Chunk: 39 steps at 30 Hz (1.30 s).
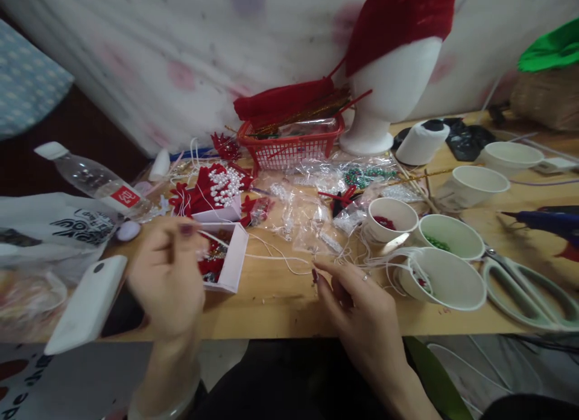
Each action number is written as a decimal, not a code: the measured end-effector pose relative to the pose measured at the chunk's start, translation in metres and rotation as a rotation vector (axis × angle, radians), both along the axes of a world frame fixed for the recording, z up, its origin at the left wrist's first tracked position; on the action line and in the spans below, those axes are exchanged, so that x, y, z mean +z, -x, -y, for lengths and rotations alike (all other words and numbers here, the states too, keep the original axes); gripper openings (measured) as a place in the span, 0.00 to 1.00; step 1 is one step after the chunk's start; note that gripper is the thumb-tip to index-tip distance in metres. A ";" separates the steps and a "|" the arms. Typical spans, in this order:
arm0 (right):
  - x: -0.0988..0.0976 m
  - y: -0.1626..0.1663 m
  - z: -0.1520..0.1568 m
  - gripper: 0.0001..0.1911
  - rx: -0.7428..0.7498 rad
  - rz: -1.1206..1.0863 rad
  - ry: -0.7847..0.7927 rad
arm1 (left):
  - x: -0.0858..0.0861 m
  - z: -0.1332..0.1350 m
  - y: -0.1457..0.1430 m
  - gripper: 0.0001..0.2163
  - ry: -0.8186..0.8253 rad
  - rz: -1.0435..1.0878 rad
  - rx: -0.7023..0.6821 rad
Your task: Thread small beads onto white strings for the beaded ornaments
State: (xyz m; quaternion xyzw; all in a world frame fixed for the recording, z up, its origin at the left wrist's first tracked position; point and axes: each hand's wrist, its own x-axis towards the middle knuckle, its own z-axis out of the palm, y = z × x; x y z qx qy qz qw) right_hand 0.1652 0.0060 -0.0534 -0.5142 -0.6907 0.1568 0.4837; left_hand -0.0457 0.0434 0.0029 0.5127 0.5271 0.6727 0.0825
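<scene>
My left hand (169, 275) is raised over the table's front edge, fingers pinched together on a thin white cord (271, 254) near a small white box (228, 257) of red pieces. My right hand (357, 302) rests lower to the right, its fingers curled and pinching the same cord near its other end. The cord runs across the wooden table (280, 299) between both hands and on toward a white paper cup (446, 281) wrapped in cord loops.
Paper cups with red beads (391, 218) and green beads (450, 236) stand right of centre, with scissors (527, 284) and a blue glue gun (547, 221) beyond. A red basket (289, 145), foam head (389, 76), water bottle (97, 181) and white phone (88, 302) surround them.
</scene>
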 end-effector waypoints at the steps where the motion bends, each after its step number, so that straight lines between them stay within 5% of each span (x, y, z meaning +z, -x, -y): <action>1: 0.002 0.001 0.001 0.08 -0.012 -0.008 0.020 | -0.004 0.001 -0.005 0.12 0.076 -0.026 -0.079; 7: 0.014 0.016 0.002 0.09 0.146 -0.275 0.157 | -0.020 0.008 -0.038 0.15 0.341 -0.057 -0.553; 10: 0.014 0.026 -0.001 0.07 0.206 -0.386 0.208 | -0.025 0.009 -0.045 0.16 0.413 0.031 -0.662; 14: 0.013 0.032 -0.003 0.07 0.212 -0.485 0.223 | -0.032 0.008 -0.048 0.17 0.463 0.204 -0.698; 22: 0.018 0.024 -0.006 0.08 0.178 -0.449 0.066 | -0.039 0.004 -0.056 0.15 0.735 0.907 -0.801; 39: 0.012 0.021 -0.011 0.09 0.183 -0.463 0.055 | -0.036 0.004 -0.057 0.15 0.917 1.120 -0.781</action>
